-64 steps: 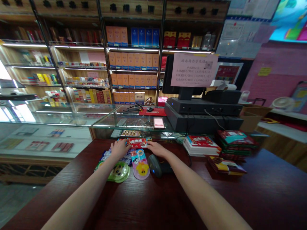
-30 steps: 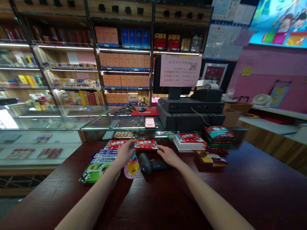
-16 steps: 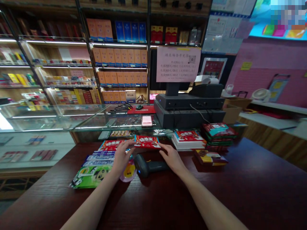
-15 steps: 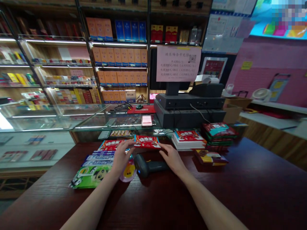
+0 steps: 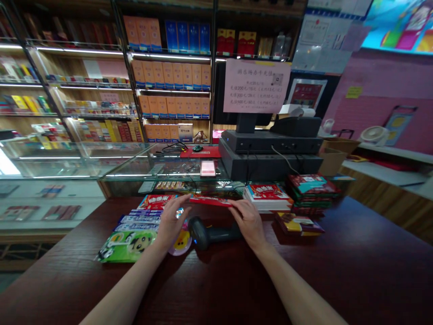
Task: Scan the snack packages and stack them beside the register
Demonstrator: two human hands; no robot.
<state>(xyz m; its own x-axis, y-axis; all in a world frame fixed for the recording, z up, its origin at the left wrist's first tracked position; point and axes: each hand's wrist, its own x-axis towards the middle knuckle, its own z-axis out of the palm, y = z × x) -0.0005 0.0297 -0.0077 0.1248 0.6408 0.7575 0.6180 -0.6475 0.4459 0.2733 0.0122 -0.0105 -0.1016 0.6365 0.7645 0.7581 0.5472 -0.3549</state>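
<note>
A flat red snack box [image 5: 210, 201] with white lettering is held by its two ends above the counter, its narrow side turned towards me. My left hand [image 5: 170, 225] pinches the left end and my right hand [image 5: 249, 224] the right end. Below it lies a dark handheld barcode scanner [image 5: 202, 236] with a blue light, its handle partly behind my right hand. A round pink container [image 5: 181, 243] with a yellow figure is partly covered by my left hand. Left of that hand lie a green panda packet [image 5: 125, 247], several purple packets [image 5: 137, 221] and another red snack box [image 5: 155, 201].
Beyond my right hand stands a white stack topped with a red snack box [image 5: 267, 191]. Beside it are a pile of dark red and green packs [image 5: 314, 186] and a yellow-brown pack [image 5: 299, 224]. A glass display case [image 5: 128, 169] and a cash register [image 5: 270, 155] border the counter's back.
The red snack box has tipped from showing its broad printed face to showing its narrow side. Both hands still hold it, and my right hand has shifted slightly right.
</note>
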